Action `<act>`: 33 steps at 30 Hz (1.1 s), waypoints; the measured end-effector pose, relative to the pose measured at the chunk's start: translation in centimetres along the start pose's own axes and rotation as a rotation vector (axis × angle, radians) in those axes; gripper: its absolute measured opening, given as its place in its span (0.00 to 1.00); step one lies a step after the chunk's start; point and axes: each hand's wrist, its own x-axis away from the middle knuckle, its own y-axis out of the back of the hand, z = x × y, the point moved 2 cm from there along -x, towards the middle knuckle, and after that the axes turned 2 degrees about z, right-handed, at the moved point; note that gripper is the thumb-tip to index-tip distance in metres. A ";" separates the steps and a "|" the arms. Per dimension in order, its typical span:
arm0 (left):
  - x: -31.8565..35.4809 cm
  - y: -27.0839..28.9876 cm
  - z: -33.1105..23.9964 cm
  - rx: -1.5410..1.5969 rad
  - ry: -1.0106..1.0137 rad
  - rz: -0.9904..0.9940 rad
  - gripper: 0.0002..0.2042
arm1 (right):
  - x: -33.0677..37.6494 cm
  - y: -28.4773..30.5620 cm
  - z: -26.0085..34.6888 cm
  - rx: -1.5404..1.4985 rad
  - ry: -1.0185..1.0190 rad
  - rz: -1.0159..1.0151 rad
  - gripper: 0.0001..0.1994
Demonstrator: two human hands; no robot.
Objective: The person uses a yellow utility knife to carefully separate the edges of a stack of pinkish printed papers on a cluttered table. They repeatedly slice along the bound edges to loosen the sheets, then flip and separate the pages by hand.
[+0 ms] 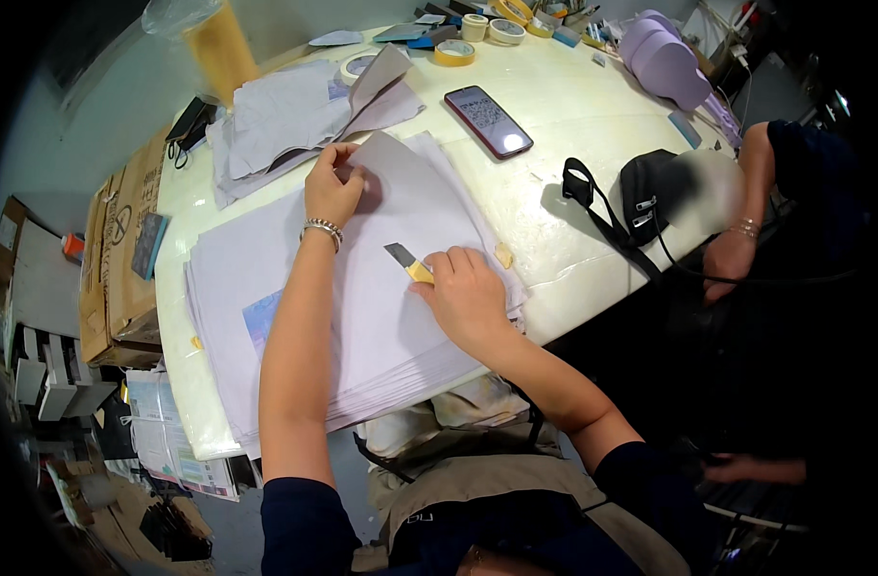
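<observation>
A broad stack of pale sheets [228, 240] lies on the white table in front of me. My left hand [333, 184] pinches the far edge of the top sheet [396, 168], whose corner is lifted and curls up. In my right hand [466, 291] is a utility knife [412, 265] with a yellow body; its dark blade points up and to the left, over the stack. That hand rests on or just above the sheets near their right side. A patch of blue and purple print [261, 322] shows beside my left forearm.
Beyond the stack lie crumpled sheets [285, 110] and a phone [489, 122]. Tape rolls [454, 53] line the table's far edge. A black bag [650, 197] with a strap sits at the right, near another person's hand [727, 259]. Cardboard boxes [122, 259] stand left of the table.
</observation>
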 end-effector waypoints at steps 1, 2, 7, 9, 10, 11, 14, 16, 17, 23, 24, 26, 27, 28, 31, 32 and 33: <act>0.5 0.2 -1.7 0.038 0.108 -0.010 0.10 | 0.2 -0.3 -0.2 -0.025 -0.072 0.039 0.14; 0.5 0.0 -0.7 0.108 0.126 0.030 0.09 | 0.3 -0.3 -0.4 -0.079 -0.087 0.060 0.13; -0.5 1.3 2.8 0.415 0.166 0.067 0.07 | 2.6 2.0 -0.5 -0.186 -0.055 0.081 0.09; -0.6 1.8 2.2 0.567 0.127 0.056 0.08 | 4.4 3.7 -1.1 -0.440 -0.229 -0.028 0.09; -0.6 1.9 2.1 0.577 0.150 0.066 0.06 | 5.4 4.4 -1.8 -0.560 -0.314 -0.083 0.08; -0.7 1.9 2.0 0.583 0.165 0.054 0.06 | 6.3 5.1 -2.7 -0.704 -0.385 -0.181 0.07; -1.1 1.9 3.0 0.676 0.228 0.016 0.08 | 8.6 6.9 -6.1 -0.890 -0.439 -0.258 0.05; -1.3 2.1 2.9 0.694 0.233 -0.005 0.08 | 9.6 7.3 -7.9 -0.800 -0.494 -0.184 0.08; -1.3 2.3 3.5 0.767 0.211 -0.009 0.08 | 10.0 7.3 -8.3 -0.825 -0.495 -0.191 0.08; -1.5 2.6 4.1 0.705 0.138 0.022 0.07 | 10.5 6.3 -7.1 -1.105 -0.513 -0.109 0.09; -1.3 2.4 3.4 0.677 0.126 0.013 0.06 | 10.5 6.2 -6.9 -1.123 -0.517 -0.097 0.09; -0.5 2.0 1.8 0.629 0.104 -0.007 0.05 | 10.4 6.1 -6.7 -1.104 -0.531 -0.086 0.09; -0.5 2.4 1.6 0.592 0.094 0.053 0.08 | 10.3 6.1 -6.6 -1.089 -0.531 -0.077 0.09; -0.4 2.3 1.5 0.488 0.027 0.013 0.10 | 10.1 6.1 -6.5 -1.075 -0.531 -0.066 0.10; 0.2 1.7 0.6 -0.061 -0.146 -0.035 0.25 | 10.2 4.9 -6.9 -0.942 -0.465 -0.122 0.10; 0.4 1.8 0.3 -0.401 -0.181 0.003 0.33 | 10.2 4.6 -6.5 -0.866 -0.442 -0.150 0.11; 1.0 1.4 -0.6 -0.634 -0.278 0.029 0.37 | 10.2 4.9 -5.6 -0.745 -0.385 -0.263 0.10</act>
